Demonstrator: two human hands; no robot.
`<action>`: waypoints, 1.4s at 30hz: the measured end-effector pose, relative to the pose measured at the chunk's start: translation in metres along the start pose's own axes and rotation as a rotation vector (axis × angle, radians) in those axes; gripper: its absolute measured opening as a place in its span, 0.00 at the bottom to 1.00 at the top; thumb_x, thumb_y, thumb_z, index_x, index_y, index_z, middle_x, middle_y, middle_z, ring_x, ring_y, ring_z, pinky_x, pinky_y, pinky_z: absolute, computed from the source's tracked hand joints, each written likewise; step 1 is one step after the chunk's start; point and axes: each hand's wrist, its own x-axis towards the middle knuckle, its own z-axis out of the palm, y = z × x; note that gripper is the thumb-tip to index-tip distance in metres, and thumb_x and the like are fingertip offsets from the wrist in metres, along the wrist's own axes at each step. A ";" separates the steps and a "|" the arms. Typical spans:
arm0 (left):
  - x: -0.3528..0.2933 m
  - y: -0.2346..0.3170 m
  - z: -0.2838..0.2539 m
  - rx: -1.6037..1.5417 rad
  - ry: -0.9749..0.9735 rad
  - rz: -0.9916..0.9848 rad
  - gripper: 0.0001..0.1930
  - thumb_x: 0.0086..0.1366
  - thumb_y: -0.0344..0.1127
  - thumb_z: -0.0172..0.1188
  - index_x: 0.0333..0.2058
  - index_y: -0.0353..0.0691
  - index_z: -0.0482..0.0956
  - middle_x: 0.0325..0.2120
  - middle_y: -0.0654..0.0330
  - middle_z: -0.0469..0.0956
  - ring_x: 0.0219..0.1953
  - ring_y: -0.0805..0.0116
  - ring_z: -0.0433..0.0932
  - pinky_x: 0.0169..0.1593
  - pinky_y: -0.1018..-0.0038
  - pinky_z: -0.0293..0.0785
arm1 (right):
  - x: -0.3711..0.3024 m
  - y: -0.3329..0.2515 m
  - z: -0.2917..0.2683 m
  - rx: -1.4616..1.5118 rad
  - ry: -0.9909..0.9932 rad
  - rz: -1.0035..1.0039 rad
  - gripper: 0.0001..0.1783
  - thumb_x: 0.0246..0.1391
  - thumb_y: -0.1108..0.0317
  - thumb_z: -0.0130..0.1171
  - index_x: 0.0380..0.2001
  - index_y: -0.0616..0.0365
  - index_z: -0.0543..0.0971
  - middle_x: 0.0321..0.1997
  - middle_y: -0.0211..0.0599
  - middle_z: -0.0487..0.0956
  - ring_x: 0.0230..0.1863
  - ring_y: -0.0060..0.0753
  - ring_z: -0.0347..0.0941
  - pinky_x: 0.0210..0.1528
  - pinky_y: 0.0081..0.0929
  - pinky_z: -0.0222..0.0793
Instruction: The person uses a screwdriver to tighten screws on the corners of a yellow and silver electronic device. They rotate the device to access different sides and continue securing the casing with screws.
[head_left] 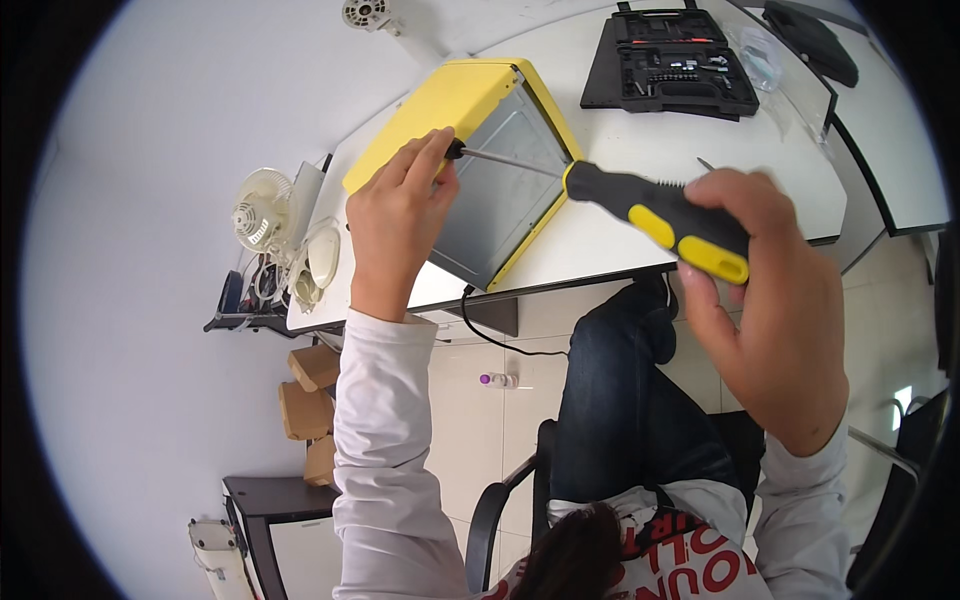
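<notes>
A yellow-cased box-shaped appliance [430, 100] lies tilted on the white table, its grey metal panel [485, 215] facing me. My left hand [395, 220] is closed at its upper side, pinching a small black round piece, perhaps a foot [455, 149]. In my right hand [785, 310] is a black and yellow screwdriver [640, 205], held by the end of its handle between thumb and fingers. The shaft runs left across the panel, its tip meeting the black piece. Whether a screw sits there is hidden.
An open black tool case [685, 75] with sockets lies on the white table [640, 140] at the far right, a clear plastic bag [760, 60] beside it. A cream fan [263, 215] stands at the left. The black cord [500, 345] hangs off the front edge.
</notes>
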 end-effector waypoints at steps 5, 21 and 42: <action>0.002 0.001 0.004 -0.023 0.026 0.014 0.15 0.46 0.26 0.66 0.36 0.46 0.82 0.32 0.67 0.82 0.29 0.70 0.81 0.30 0.77 0.77 | -0.001 -0.011 -0.010 -0.106 -0.088 -0.024 0.23 0.46 0.65 0.67 0.44 0.60 0.71 0.37 0.46 0.77 0.28 0.44 0.78 0.31 0.28 0.72; 0.004 0.004 -0.002 -0.026 -0.041 -0.048 0.14 0.49 0.28 0.66 0.38 0.45 0.83 0.33 0.62 0.83 0.26 0.67 0.81 0.30 0.76 0.76 | -0.004 -0.004 0.014 0.234 -0.121 0.036 0.23 0.36 0.81 0.65 0.38 0.56 0.70 0.43 0.39 0.66 0.32 0.47 0.72 0.30 0.32 0.69; -0.002 0.001 0.000 -0.014 -0.022 -0.050 0.14 0.48 0.29 0.66 0.37 0.46 0.83 0.34 0.63 0.83 0.26 0.65 0.81 0.29 0.75 0.76 | 0.011 0.001 0.006 0.048 0.185 -0.070 0.24 0.47 0.78 0.61 0.49 0.53 0.68 0.48 0.37 0.70 0.42 0.39 0.75 0.32 0.25 0.74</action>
